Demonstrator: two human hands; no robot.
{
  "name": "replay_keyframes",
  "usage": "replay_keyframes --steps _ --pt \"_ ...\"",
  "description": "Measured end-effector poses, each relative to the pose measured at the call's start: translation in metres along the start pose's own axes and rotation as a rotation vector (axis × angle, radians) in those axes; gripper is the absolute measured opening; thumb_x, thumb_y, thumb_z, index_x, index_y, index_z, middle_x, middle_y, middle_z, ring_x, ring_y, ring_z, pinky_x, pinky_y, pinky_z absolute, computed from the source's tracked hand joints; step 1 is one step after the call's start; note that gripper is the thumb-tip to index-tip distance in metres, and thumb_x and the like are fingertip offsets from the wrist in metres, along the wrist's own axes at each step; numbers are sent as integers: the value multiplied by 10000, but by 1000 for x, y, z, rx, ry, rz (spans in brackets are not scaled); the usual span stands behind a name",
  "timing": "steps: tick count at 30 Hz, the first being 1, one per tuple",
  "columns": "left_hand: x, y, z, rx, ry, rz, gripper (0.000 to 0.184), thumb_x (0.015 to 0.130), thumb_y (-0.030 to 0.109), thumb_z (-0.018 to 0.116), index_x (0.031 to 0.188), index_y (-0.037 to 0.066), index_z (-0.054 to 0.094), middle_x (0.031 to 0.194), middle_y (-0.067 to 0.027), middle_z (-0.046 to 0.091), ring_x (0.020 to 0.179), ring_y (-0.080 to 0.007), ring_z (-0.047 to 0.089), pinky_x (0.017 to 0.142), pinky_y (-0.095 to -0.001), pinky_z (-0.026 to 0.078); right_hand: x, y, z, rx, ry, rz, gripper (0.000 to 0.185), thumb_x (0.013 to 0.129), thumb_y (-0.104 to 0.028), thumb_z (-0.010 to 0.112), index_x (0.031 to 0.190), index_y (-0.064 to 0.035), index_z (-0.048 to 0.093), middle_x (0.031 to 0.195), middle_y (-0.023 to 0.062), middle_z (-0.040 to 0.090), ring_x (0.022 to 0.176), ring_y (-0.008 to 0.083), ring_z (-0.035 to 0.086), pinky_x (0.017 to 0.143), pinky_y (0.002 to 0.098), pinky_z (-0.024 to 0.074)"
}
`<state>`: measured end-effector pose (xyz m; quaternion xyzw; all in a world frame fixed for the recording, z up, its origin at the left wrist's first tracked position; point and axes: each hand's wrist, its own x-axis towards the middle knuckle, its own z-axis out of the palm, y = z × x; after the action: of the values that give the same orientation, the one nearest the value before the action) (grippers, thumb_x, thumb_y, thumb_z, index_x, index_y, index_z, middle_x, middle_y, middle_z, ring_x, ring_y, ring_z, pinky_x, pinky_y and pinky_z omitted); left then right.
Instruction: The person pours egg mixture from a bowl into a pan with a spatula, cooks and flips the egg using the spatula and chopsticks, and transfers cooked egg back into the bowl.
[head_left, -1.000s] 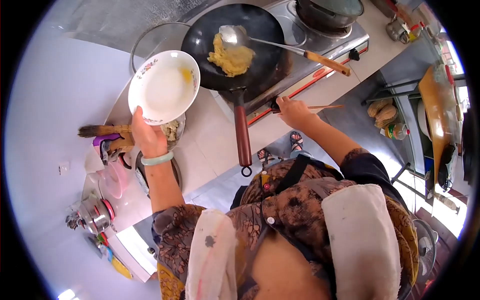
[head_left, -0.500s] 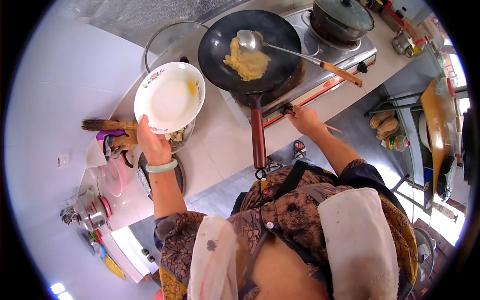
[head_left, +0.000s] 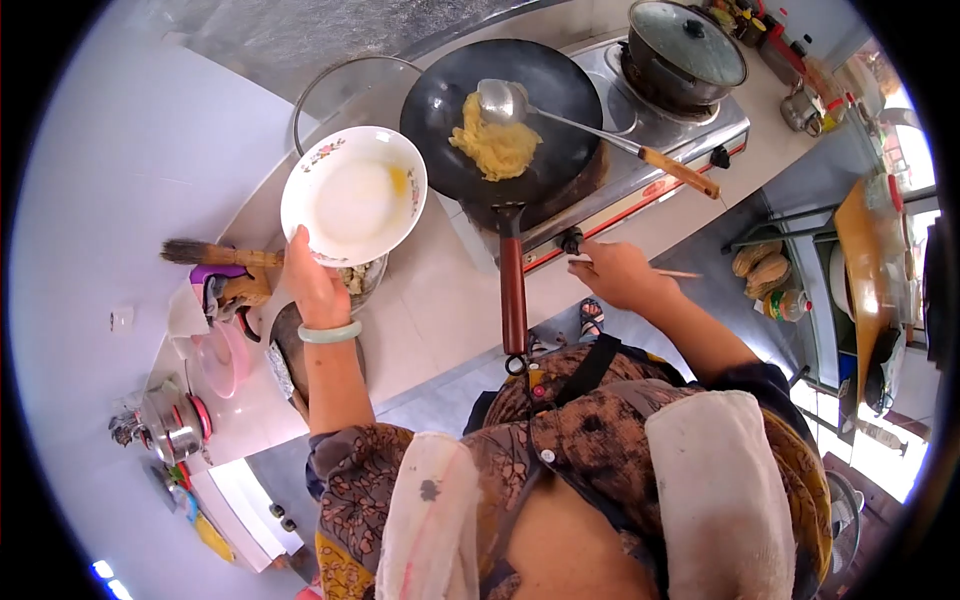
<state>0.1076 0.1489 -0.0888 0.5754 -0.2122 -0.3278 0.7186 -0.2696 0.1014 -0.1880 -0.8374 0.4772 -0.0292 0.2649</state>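
My left hand [head_left: 316, 285] grips the near rim of a white floral dish [head_left: 345, 205], tilted, with a streak of yellow liquid inside. In front of the stove, my right hand [head_left: 628, 277] is closed around chopsticks [head_left: 680, 273], whose ends stick out on both sides. Its fingertips are just below the black stove knob [head_left: 571, 241]. The black wok [head_left: 440, 160] sits on the left burner, its reddish-brown handle [head_left: 512, 290] pointing toward me. In it lies a yellow mass of cooked egg [head_left: 495, 150]. A metal ladle [head_left: 585, 128] rests on the egg, its wooden handle beyond the wok's rim.
A lidded pot [head_left: 685, 55] stands on the right part of the gas stove [head_left: 640, 175]. Behind the dish leans a glass lid [head_left: 345, 95]. Left on the counter are a brush [head_left: 215, 253], a knife block [head_left: 250, 288], a pink basin [head_left: 225, 360] and a round board [head_left: 290, 340].
My right hand has drawn back from the stove knob, toward me and slightly right, with the chopsticks still in it. The dish in my left hand has shifted slightly right.
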Motion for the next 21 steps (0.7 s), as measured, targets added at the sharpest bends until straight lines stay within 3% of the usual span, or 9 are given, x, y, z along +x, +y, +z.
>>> replay_keyframes --steps 2,4,6,9,12,16,18,20,21 --pt "2 -2 -2 -12 -49 4 398 970 235 495 1234 -62 526 1194 -141 605 1085 -226 597 911 -346 475 -30 -13 -54 62 400 -313 309 874 -283 671 1013 -10 634 848 164 680 761 371 672 664 476 531" --pt "2 -3 0 -5 -80 7 407 971 238 489 1237 -67 526 1200 -143 601 1092 -225 593 917 -345 471 -42 -8 -117 -17 595 -271 303 836 -228 709 1050 -27 632 877 152 672 779 357 670 694 452 530" --pt "3 -3 6 9 -84 18 418 970 241 483 1244 -72 523 1208 -145 596 1101 -225 587 922 -345 468 -36 -9 -172 -181 551 -130 363 849 -241 677 1147 -47 604 885 157 661 836 368 661 749 448 522" --pt "6 -11 8 20 -131 49 437 966 246 477 1265 -71 517 1218 -149 590 1107 -225 581 931 -345 464 -15 25 -171 -374 365 -113 421 876 -250 628 1245 -61 558 941 175 668 897 391 647 787 468 508" --pt "3 -8 16 46 -99 59 446 962 251 474 1280 -60 512 1215 -152 590 1097 -227 580 931 -344 462 9 49 -156 -237 23 -39 468 893 -256 586 1321 -85 504 975 197 669 917 409 640 800 484 497" --pt "4 -11 18 71 -49 43 458 958 248 481 1291 -65 501 1210 -148 592 1080 -222 579 922 -337 460 5 10 -202 16 28 66 369 879 -140 581 1245 -94 569 946 222 660 840 377 650 747 431 506" --pt "7 -8 23 95 -26 27 465 958 242 484 1301 -72 491 1214 -145 592 1082 -221 577 918 -333 458 0 20 -230 -110 87 -96 345 872 -110 589 1216 -83 599 899 207 659 772 355 648 703 403 505" --pt "8 -11 16 157 -66 75 471 962 236 480 1320 -70 480 1219 -140 595 1075 -219 579 913 -331 457 -9 0 -266 -57 30 13 340 868 -124 594 1201 -55 615 848 154 663 737 290 646 680 377 506" --pt "7 -8 22 183 -64 87 470 964 237 478 1321 -67 482 1221 -139 596 1073 -218 580 911 -331 457 -8 1 -280 -170 53 -56 335 864 -131 599 1186 -46 626 825 136 661 708 260 639 644 360 498"
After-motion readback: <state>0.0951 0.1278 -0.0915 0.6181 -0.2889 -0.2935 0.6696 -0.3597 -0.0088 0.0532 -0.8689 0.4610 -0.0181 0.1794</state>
